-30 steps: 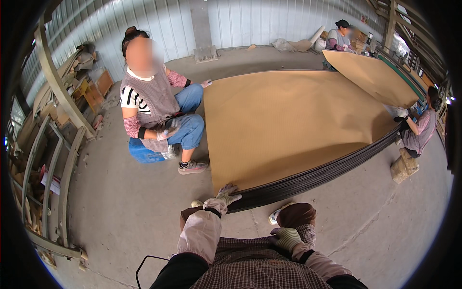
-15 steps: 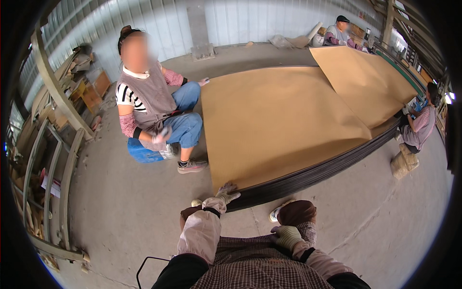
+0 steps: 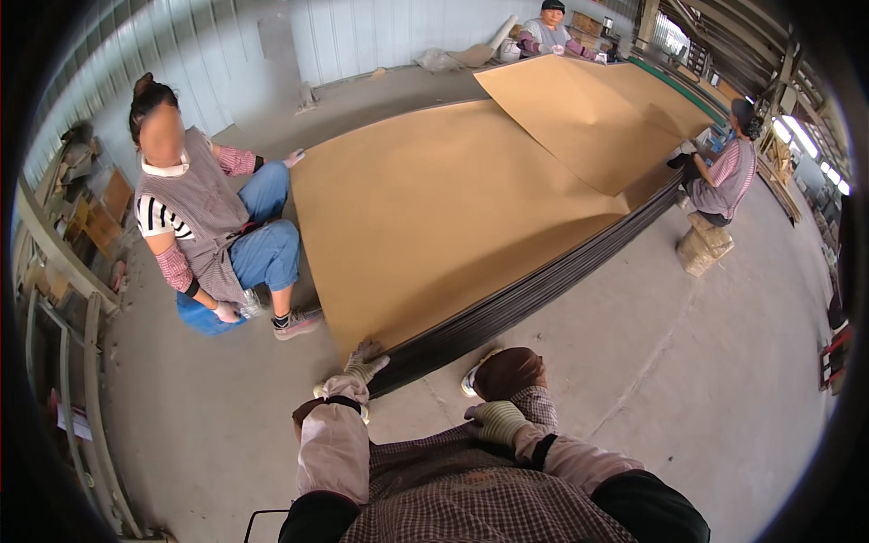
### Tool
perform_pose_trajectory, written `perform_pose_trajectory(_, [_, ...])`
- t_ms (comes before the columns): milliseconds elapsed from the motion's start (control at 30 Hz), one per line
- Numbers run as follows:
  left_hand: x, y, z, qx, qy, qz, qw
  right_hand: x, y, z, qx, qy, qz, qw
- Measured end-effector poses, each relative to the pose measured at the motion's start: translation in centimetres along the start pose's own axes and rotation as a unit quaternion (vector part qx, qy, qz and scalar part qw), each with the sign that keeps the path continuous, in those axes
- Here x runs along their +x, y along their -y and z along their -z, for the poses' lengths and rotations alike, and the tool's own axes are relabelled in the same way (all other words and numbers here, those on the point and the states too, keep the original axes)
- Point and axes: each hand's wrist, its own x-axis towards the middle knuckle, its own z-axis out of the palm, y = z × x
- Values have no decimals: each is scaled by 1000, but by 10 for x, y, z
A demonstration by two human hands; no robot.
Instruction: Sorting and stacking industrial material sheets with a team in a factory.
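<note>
A large tan sheet [image 3: 407,217] lies on top of a thick stack of dark-edged sheets [image 3: 525,303], low above the floor in front of me. My left hand [image 3: 365,364], in a striped glove, rests on the stack's near left corner. Its fingers lie stretched over the tan surface, thumb apart. Over my lap, my right hand [image 3: 498,423] in a similar glove has its fingers curled in against the checked apron [image 3: 471,489]. Whatever it may hold is hidden. A second tan sheet [image 3: 597,113] overlaps the first at the far end, with a raised, creased middle.
At the left, a seated co-worker [image 3: 204,217] touches the stack's far left corner with one gloved hand. Another person [image 3: 552,36] is behind the far end; a third [image 3: 729,172] sits at the right by a block-like seat [image 3: 704,244]. Metal frames [image 3: 77,398] stand along the left.
My view has turned to the right, so everything sits further left. The seated co-worker's near hand has lowered beside the blue seat. My own hands keep their places.
</note>
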Motion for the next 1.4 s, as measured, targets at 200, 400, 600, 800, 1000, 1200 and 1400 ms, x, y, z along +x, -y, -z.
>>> perform_pose_trajectory(200, [0, 25, 5, 5, 4, -13, 1000, 3, -3, -7, 1, 21, 7, 1000])
perform_pose_trajectory(400, [8, 67, 13, -79, 4, -21, 997, 6, 3, -10, 10, 18, 15, 1000])
perform_pose_trajectory(600, [3, 51, 3, -198, -31, 8, 980, 2, -12, -21, 42, -7, 4, 999])
perform_pose_trajectory(800, [-2, -4, 19, -309, -88, 104, 941, 6, -6, -23, 10, 3, 3, 1000])
perform_pose_trajectory(1000, [22, -17, 28, -408, -96, 199, 886, 8, -4, -24, -14, 12, -9, 1000])
perform_pose_trajectory(1200, [26, 18, 46, -60, -92, 217, 970, 9, 3, -21, -9, 8, -15, 1000])
perform_pose_trajectory(1400, [3, -1, 57, -165, -138, 230, 949, 11, -2, -15, -23, 11, -39, 999])
